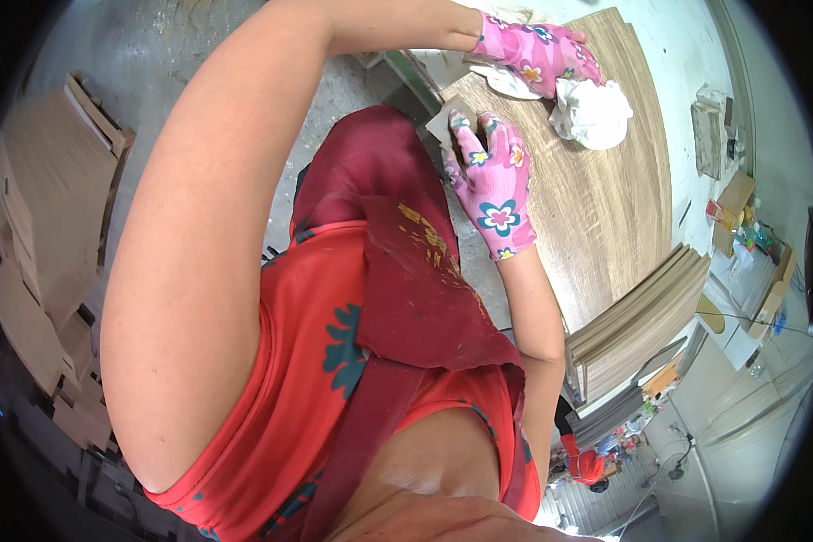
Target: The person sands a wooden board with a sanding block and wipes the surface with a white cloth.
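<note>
Left hand: pink flowery glove on the left hand [540, 59], reaching out over the far part of the board. Fingers are bent down by the cloth, but honestly can't tell if they're gripping it or just resting on it.
White cloth: the crumpled white cloth [594, 115] is bunched up on the board, right up against that glove.
Right hand: matching glove on the right hand [495, 185], at the board's left edge. Fingers a bit spread and bent, tips on a thin greyish piece [440, 126]; can't tell if it's properly pinched.
Wood-grain board: the wood-grain board [596, 208] lies flat on a white desk [655, 45].
Board stack: a stack of boards [637, 312] near the right forearm.
Off to the left: brown panels [54, 172] piled on the grey floor [185, 86].
Outfit: maroon apron [425, 289] over a red top.
</note>
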A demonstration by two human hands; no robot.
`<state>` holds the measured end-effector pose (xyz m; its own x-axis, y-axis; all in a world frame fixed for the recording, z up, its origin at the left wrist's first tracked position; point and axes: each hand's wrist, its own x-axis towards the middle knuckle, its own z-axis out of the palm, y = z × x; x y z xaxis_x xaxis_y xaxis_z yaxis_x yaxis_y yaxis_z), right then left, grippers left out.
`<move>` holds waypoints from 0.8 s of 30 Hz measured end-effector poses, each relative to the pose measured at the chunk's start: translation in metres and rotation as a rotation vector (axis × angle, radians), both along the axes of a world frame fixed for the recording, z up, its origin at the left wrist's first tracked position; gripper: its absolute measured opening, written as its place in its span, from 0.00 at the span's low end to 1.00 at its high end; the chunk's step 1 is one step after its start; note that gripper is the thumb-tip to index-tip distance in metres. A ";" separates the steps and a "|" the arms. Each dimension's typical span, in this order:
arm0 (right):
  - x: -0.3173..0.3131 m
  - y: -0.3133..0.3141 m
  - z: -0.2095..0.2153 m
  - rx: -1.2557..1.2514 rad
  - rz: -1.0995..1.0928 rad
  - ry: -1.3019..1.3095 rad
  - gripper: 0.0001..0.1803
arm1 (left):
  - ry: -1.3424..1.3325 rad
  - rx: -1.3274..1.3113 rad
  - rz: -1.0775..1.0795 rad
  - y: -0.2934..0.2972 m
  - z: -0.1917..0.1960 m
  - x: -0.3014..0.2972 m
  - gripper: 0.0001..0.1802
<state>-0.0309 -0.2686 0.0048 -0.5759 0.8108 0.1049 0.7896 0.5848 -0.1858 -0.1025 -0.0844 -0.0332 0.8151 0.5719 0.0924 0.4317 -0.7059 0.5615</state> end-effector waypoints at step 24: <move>0.003 -0.001 0.011 -0.196 0.064 0.074 0.23 | -0.006 0.008 0.058 0.007 0.006 0.005 0.33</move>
<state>-0.0283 -0.2699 0.0163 -0.6238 0.7816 -0.0070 0.7316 0.5806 -0.3573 -0.0972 -0.0778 -0.0277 0.7798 0.6177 0.1019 0.4688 -0.6840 0.5589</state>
